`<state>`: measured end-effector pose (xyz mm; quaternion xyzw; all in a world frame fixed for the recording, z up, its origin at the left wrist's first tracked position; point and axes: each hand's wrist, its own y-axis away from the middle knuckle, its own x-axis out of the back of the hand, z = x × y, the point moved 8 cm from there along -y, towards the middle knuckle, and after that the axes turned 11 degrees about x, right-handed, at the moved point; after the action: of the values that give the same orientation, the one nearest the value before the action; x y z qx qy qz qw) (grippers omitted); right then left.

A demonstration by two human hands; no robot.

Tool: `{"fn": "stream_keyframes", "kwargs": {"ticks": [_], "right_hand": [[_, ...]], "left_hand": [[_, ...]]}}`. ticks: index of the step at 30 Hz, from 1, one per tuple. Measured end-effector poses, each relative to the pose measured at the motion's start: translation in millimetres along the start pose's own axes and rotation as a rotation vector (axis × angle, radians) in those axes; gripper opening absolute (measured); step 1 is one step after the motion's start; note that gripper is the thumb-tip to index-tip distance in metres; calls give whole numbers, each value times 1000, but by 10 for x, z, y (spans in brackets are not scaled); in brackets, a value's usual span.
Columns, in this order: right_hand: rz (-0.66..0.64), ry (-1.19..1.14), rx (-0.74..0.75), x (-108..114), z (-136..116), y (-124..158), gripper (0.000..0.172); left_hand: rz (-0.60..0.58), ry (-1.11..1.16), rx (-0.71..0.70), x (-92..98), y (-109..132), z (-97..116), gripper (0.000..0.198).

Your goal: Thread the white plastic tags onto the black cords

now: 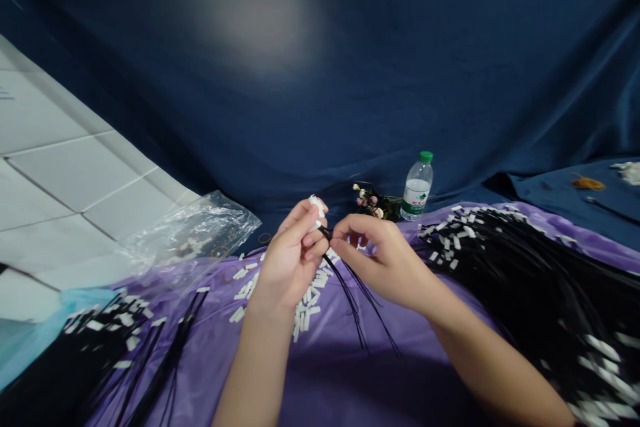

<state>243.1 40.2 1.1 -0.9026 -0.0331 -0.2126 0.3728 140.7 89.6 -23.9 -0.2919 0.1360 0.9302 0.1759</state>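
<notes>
My left hand (293,253) is closed, pinching a small white tag (317,205) at its fingertips. My right hand (380,255) is closed in a pinch just to the right of it, gripping thin black cords (357,300) that hang down and fan out over the purple cloth (330,373). The two hands almost touch at the tag. Several loose white tags (307,303) lie on the cloth under my hands.
A large pile of black cords with white tags (530,280) covers the right side. Another pile (80,353) lies at lower left. A crumpled clear plastic bag (195,233) sits at left. A water bottle (417,187) and small flowers (373,202) stand behind, against a blue drape (350,67).
</notes>
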Motion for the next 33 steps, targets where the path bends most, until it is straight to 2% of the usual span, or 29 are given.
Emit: {"fn": "stream_keyframes", "kwargs": {"ticks": [6, 15, 24, 26, 28, 30, 33], "right_hand": [[-40, -13, -6, -39, 9, 0, 13], [-105, -154, -127, -69, 149, 43, 12], [-66, -286, -205, -53, 230, 28, 15], [-67, -413, -231, -41, 268, 31, 13], [-78, -636, -264, -6, 305, 32, 7], [-60, -882, -287, 89, 328, 24, 8], [124, -1041, -248, 381, 373, -18, 11]], "left_hand": [[-25, 3, 0, -21, -9, -9, 13], [-26, -33, -24, -31, -25, 21, 14], [33, -56, -53, 4, -15, 34, 17], [51, -75, -52, 32, -16, 47, 16], [64, -91, -47, 64, -15, 73, 14], [70, -93, -40, 96, -12, 108, 11], [63, -88, -41, 114, -4, 151, 11]]}}
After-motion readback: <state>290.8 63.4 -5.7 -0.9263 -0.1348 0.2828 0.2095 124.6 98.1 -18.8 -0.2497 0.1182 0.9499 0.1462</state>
